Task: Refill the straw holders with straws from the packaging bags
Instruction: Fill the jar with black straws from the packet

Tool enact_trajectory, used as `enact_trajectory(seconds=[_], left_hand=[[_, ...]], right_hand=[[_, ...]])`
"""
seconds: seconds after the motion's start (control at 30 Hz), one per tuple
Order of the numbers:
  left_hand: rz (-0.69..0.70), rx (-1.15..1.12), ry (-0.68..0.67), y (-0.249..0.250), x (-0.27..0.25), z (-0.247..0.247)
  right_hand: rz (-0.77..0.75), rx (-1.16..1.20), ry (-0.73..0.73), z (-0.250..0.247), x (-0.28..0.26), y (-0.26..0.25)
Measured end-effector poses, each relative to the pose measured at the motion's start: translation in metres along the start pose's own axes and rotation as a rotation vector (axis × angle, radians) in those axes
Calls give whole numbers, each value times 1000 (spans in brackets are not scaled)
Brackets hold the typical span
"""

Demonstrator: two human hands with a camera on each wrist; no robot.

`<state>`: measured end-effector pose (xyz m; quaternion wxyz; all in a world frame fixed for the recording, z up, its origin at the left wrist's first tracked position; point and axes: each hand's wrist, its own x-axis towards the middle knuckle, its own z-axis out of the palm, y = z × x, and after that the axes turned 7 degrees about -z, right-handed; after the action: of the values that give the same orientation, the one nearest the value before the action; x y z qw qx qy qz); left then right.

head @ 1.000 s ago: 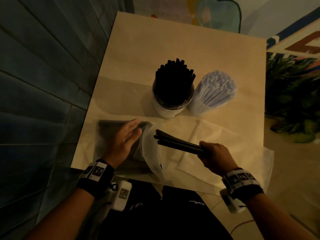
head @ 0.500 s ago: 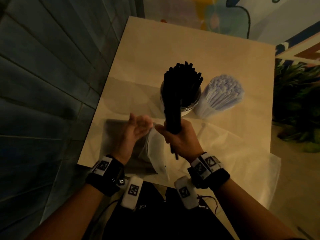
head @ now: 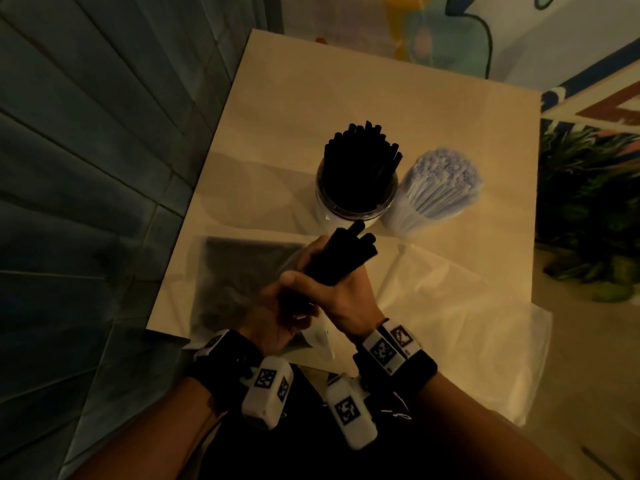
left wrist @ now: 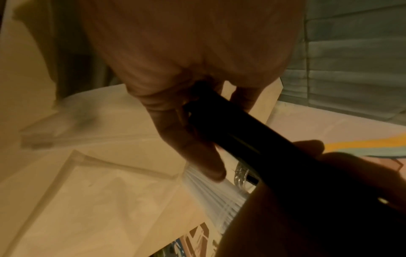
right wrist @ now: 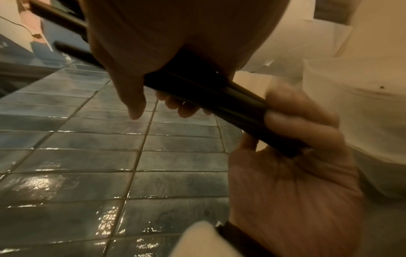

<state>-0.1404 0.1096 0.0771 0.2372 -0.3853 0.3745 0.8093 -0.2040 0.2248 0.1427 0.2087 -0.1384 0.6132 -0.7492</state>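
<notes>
At centre of the head view, just below the holders, both hands meet on one bundle of black straws (head: 337, 261). Right hand (head: 346, 299) wraps the bundle at mid-length, fingers curled round it, thumb across the near side; upper ends stick out above the fist toward upper right, uneven in height. Left hand (head: 277, 323) sits lower left, touching the right hand; its fingers curl round the bundle's lower end, which rests against the palm (right wrist view: palm (right wrist: 292, 191) under the straw ends, fingertips (right wrist: 283, 104) over the bundle). Left wrist view: bundle (left wrist: 230, 125) runs from the left hand (left wrist: 186, 52) diagonally to lower right into the shadowed right hand (left wrist: 318, 200).

Black-straw holder (head: 355, 209), a pale jar with clear rim, stands above the hands, packed with upright black straws. Just right of it, touching or nearly so, a cluster of white wrapped straws (head: 440, 188); its container not discernible.

Packaging bag with dark contents (head: 239, 271) lies flat at left of the hands on the table (head: 311, 98). Clear empty-looking bag (head: 450, 306) spreads at lower right, overhanging the table edge.
</notes>
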Motion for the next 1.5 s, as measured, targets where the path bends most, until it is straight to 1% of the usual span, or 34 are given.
enact_trajectory(seconds=[0.07,0.13,0.2,0.27,0.33,0.37,0.4,0.43,0.47,0.5,0.57,0.6,0.67,0.77,0.83,0.93,1.03,1.17,1.2,1.23,1.27,1.3,1.33,1.43,1.47,1.5], left_hand=[[-7,22,-24,-1,4,-4],[-11,72,-20,2,4,-2],[0,218,1,10,6,-2],[55,389,102,23,9,-8],[196,555,254,36,14,-27],[296,689,330,40,16,-41],[375,878,392,44,17,-55],[415,1090,438,46,19,-68],[393,1300,468,47,19,-78],[304,1472,481,46,19,-87],[91,1715,486,42,20,-100],[18,1788,469,37,20,-103],[-55,1848,422,25,24,-109],[-92,1848,408,9,29,-115],[-102,1827,404,2,31,-116],[-98,1805,398,0,31,-114],[-89,1790,394,0,32,-115],[-92,1799,400,2,30,-114],[-90,1802,404,2,30,-113],[-85,1806,410,3,30,-112],[-76,1806,416,4,30,-111],[-63,1795,420,4,31,-112],[-47,1772,418,4,32,-113],[-11,1735,416,5,34,-114],[-14,1742,424,5,34,-114],[-25,1748,431,6,35,-113]], right_hand=[[11,9,6,0,0,4],[11,-18,2,0,2,7],[-24,-84,3,-2,7,2],[-74,-161,66,-9,18,-11],[-171,-221,200,-23,35,-29],[-228,-234,271,-32,46,-39],[-285,-233,333,-42,56,-48],[-341,-224,385,-51,66,-57],[-388,-217,427,-59,76,-65],[-420,-213,458,-65,85,-69],[-436,-229,478,-72,100,-68],[-417,-256,479,-74,107,-63],[-327,-317,471,-75,117,-47],[-199,-397,434,-73,127,-22],[-170,-431,442,-73,131,-15],[-208,-447,486,-76,133,-20],[-285,-483,542,-82,126,-34],[-461,-587,645,-90,90,-49],[-492,-604,643,-91,76,-47],[-491,-610,625,-91,61,-41],[-454,-610,589,-90,45,-31],[-379,-624,540,-89,29,-16],[-269,-659,484,-87,15,2],[188,-748,280,-85,-19,65],[321,-744,213,-84,-25,81],[402,-736,151,-82,-28,93]])
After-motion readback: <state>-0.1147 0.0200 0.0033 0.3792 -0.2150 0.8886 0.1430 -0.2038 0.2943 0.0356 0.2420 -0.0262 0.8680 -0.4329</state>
